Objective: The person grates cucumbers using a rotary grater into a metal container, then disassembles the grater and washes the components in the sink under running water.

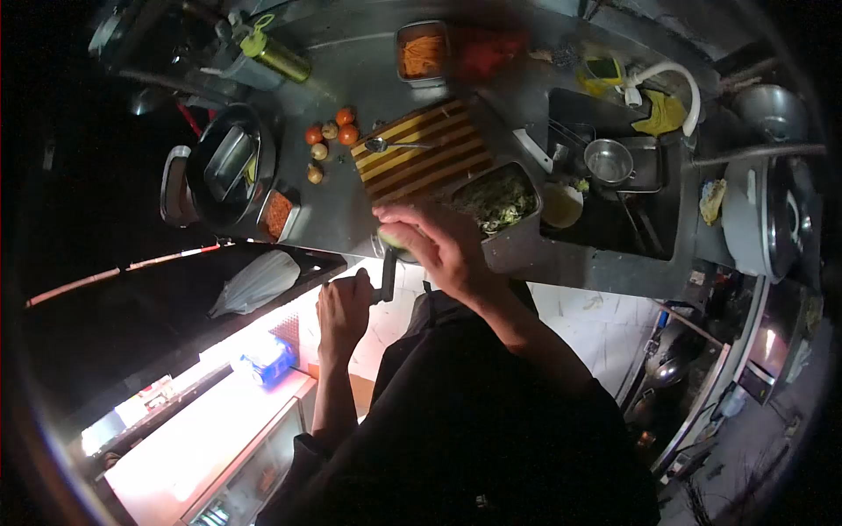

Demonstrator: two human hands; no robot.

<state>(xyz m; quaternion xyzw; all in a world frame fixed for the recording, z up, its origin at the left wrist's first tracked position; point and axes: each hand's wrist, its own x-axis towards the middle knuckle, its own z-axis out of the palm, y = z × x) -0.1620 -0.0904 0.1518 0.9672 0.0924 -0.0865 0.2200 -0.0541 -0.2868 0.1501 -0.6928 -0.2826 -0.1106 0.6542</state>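
My left hand [344,307] is closed around the end of a black, crank-like handle [388,276] at the counter's front edge. My right hand [443,250] curves over a pale green piece [393,240], its fingers on top; the piece's kind cannot be made out. Whatever the crank joins is mostly hidden under this hand. Just beyond lies a striped wooden cutting board [421,175] with a metal spoon [399,145] on it. To the right of my right hand, shredded greens [500,202] fill a metal container.
Tomatoes [313,135] and onions [318,152] sit left of the board. A tray of orange shreds [422,56] stands at the back. A knife [532,149] lies by the sink [605,254], which holds a metal pot [609,162]. A black wok [263,131] is at left.
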